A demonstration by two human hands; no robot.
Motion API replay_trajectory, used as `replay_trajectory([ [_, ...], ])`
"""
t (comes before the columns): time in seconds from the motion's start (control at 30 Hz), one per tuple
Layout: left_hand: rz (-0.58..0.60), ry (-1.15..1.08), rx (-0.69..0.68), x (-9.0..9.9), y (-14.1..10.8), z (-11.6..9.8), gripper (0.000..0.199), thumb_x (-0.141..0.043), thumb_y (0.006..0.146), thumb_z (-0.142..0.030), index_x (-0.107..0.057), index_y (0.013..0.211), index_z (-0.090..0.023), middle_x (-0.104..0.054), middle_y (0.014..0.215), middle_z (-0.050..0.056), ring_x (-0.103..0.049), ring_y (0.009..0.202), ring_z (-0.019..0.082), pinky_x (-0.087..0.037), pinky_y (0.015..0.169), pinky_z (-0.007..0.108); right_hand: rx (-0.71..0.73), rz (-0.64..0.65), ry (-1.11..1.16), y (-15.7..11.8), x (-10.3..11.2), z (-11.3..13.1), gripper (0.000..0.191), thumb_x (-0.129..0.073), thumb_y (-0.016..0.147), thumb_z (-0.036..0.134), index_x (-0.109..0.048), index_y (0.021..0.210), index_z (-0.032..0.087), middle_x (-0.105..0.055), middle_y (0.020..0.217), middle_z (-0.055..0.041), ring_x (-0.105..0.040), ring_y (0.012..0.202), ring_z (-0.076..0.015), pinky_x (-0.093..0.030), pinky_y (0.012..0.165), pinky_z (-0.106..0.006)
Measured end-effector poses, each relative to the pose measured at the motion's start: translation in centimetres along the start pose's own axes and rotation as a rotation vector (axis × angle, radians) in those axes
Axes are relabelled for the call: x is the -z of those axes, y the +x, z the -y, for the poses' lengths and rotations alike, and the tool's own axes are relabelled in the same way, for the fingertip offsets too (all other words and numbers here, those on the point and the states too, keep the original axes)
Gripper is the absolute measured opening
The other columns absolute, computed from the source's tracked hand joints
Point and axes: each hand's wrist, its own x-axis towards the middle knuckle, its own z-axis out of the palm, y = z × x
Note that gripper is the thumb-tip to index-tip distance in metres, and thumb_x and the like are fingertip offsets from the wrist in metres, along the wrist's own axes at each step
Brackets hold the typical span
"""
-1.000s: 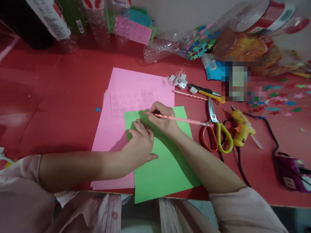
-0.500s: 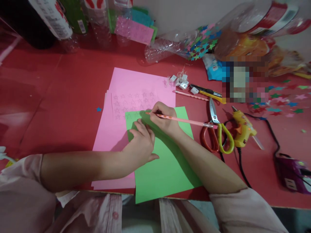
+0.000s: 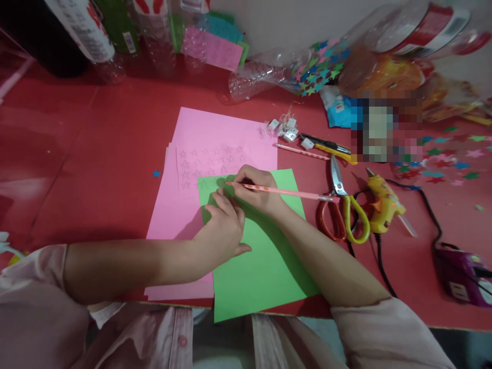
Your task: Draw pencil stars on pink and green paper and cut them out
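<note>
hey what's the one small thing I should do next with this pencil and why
I'd probably make one short pencil stroke with the right hand. It already grips the pencil, whose tip is at the upper part of the green sheet, and the left hand rests on that sheet, which should steady it.

From my end I see a red table [image 3: 69,179] with a faint seam at 9 o'clock. Pink sheets [image 3: 169,220] lie around the middle, overlapped by a green sheet [image 3: 269,277] reaching past the near edge at 6. A blue star [image 3: 156,173] sits at 9, just beside the pink. At 12 I get a clear bottle [image 3: 246,82] on its side; towards 2, a slim pencil [image 3: 303,151] and a cutter [image 3: 332,147]. Scissors [image 3: 338,189] and a yellow glue gun [image 3: 384,204] rest at 3, a purple box [image 3: 461,282] towards 4.
</note>
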Motion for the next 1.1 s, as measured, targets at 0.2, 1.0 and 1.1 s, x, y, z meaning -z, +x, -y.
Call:
replay_trajectory([
  [0.2,-0.031,0.048,0.006,-0.2,0.0,-0.1,0.104,-0.043,0.082,-0.077,-0.051,0.128,0.016,-0.057,0.12,0.044,-0.064,0.106,0.048,-0.057,0.068,0.041,0.009,0.029,0.033,-0.1,0.0,0.0,0.013,-0.055,0.075,0.019,-0.048,0.064,0.02,-0.049,0.058,0.0055,-0.039,0.053,-0.0075,-0.029,0.049,-0.024],
  [1.0,0.089,-0.195,0.024,0.2,-0.4,0.7,0.085,-0.039,0.094,-0.063,-0.028,0.152,-0.002,-0.024,0.157,0.028,-0.027,0.144,0.044,-0.044,0.1,0.057,-0.143,-0.109,0.265,0.8,3.0,0.2,0.01,-0.06,0.081,0.028,-0.057,0.087,0.021,-0.065,0.071,0.0012,-0.059,0.059,-0.0111,-0.044,0.052,-0.023],
  [1.1,0.089,-0.211,0.018,-0.2,-1.1,1.2,0.081,-0.041,0.093,-0.063,-0.028,0.153,-0.01,-0.023,0.158,0.028,-0.028,0.143,0.046,-0.046,0.095,0.058,-0.077,-0.017,0.107,-0.6,3.8,0.6,0.018,-0.052,0.09,0.036,-0.062,0.093,0.021,-0.071,0.088,-0.0037,-0.067,0.078,-0.0156,-0.052,0.069,-0.029],
])
